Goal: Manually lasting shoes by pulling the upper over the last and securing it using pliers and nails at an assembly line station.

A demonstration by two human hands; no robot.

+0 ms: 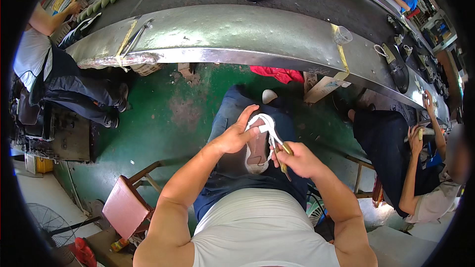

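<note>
Seated facing a long metal table (213, 32). Over the lap (221, 170), holding a white-edged brown shoe (257, 151) in the closed grip of the left hand (235, 137). With the right hand (301, 160), gripping a brass-coloured tool (286, 149) just beside the shoe's right edge.

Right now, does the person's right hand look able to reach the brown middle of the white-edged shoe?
Probably yes: the right hand, holding a brass-coloured tool, is close beside the shoe, whose brown middle lies uncovered lower down; the left hand overlaps it higher up.
</note>
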